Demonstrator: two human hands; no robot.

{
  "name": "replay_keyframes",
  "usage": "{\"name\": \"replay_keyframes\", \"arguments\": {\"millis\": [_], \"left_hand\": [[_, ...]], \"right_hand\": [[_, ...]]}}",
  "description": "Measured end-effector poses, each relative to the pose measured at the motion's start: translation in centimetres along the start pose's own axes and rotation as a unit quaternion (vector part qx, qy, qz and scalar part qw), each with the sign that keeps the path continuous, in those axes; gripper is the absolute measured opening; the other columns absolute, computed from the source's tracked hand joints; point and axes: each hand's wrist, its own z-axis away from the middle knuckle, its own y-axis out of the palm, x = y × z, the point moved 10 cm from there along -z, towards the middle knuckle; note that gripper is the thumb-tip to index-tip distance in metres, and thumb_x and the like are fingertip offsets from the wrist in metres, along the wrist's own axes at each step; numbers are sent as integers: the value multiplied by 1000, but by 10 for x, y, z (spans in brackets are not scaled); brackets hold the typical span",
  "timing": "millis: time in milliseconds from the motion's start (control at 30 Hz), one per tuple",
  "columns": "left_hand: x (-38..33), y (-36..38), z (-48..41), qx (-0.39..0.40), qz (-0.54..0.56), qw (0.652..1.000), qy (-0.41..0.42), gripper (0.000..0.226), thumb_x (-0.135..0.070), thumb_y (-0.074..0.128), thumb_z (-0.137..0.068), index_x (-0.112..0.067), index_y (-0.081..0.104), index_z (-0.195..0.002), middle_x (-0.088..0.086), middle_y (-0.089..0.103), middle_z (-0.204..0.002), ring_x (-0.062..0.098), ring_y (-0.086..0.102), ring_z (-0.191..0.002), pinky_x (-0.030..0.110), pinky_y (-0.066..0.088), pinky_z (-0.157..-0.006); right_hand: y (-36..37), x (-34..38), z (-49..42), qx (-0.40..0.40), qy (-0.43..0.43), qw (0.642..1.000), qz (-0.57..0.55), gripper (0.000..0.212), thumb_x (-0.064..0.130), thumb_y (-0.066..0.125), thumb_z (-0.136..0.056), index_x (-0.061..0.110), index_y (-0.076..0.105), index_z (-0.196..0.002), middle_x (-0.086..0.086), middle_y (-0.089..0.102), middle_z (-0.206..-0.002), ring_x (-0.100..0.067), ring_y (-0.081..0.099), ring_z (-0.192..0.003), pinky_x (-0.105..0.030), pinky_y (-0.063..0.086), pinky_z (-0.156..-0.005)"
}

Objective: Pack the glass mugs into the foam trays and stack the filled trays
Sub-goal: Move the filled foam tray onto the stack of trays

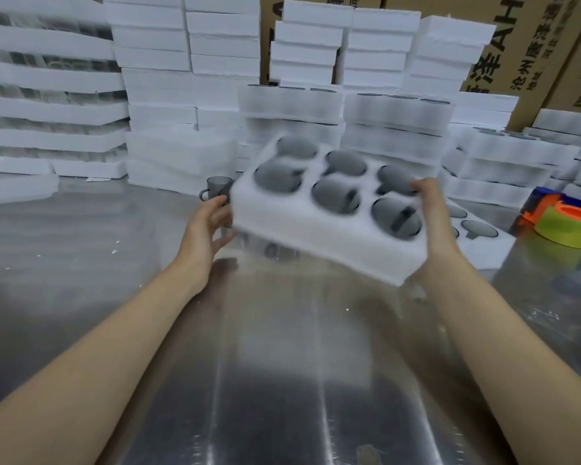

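Note:
A white foam tray (302,229) hangs tilted above the metal table (81,280), its several round pockets each filled with a grey glass mug (336,193). My right hand (433,209) grips the tray's right end, thumb on top. My left hand (208,226) is at the tray's left end with fingers spread against its side and underside. One loose grey mug (217,189) stands on the table just behind my left hand. Another filled tray (483,243) lies on the table to the right, partly hidden by the held one.
Stacks of filled trays (393,129) rise behind the held tray, and more stand at the right. Tall stacks of white foam (182,78) and cardboard boxes (534,45) line the back. A tape dispenser with yellow-green tape (564,226) sits at the right edge.

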Motion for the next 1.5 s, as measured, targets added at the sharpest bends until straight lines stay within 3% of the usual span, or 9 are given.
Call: {"name": "replay_keyframes", "arguments": {"millis": [233,500,667,900,1033,1100,1200,1267,1500], "left_hand": [[5,14,3,34,-69,997,24,29,-25,36,-100,-13,59,-114,6,60,-124,15,52,-119,31,46,-92],[3,16,7,43,-99,994,35,40,-24,30,-103,-3,58,-121,7,59,-125,16,51,-120,33,45,-95],[4,17,6,52,-113,991,43,38,-23,28,-103,-6,60,-114,6,59,-125,16,50,-120,37,42,-99],[2,13,3,21,-160,985,66,29,-15,37,-99,-14,66,-99,-1,63,-113,13,54,-115,29,47,-93],[-20,-7,3,-70,-349,919,166,25,-3,46,-91,-14,66,-104,6,62,-111,26,56,-102,33,42,-93],[-30,-16,2,-106,-411,881,207,29,2,47,-86,-9,66,-105,10,60,-113,33,53,-107,36,40,-95],[-26,-32,-17,-146,-453,861,180,31,-1,47,-85,-4,64,-111,16,57,-120,33,44,-120,30,29,-100],[-17,-46,-35,-169,-479,852,126,32,-10,48,-89,-6,58,-119,18,54,-126,31,37,-127,29,24,-100],[-18,-69,-96,-225,-440,862,112,40,-19,48,-94,-7,43,-132,14,38,-139,29,27,-132,34,29,-99]], "right_hand": [[-104,70,-15,-184,-162,947,-207,26,26,58,-89,17,69,-111,-2,73,-104,-22,70,-95,-33,57,-73],[-173,68,-40,-339,-182,914,126,52,46,49,-92,12,53,-131,-4,58,-131,-19,55,-115,-31,41,-101],[-155,77,-34,-375,-214,835,341,63,43,32,-100,12,14,-152,-8,11,-160,-29,3,-147,-44,1,-116],[-119,77,-27,-305,-262,787,468,56,37,41,-97,13,33,-147,-13,4,-160,-36,-8,-146,-47,-1,-118],[-46,85,23,-254,-482,667,508,54,10,43,-83,6,45,-137,-18,37,-147,-34,25,-141,-44,12,-113],[2,56,38,-132,-528,693,473,49,10,44,-84,7,50,-132,-15,49,-135,-28,37,-129,-39,22,-109],[66,-17,35,57,-439,733,517,51,15,47,-91,10,40,-141,-12,42,-139,-26,34,-130,-44,25,-112],[93,-57,30,133,-405,669,608,63,24,50,-94,18,24,-151,-7,24,-153,-24,18,-140,-45,15,-117],[107,-78,7,176,-366,660,632,69,27,54,-90,28,21,-151,0,5,-158,-14,2,-141,-40,15,-113]]}}
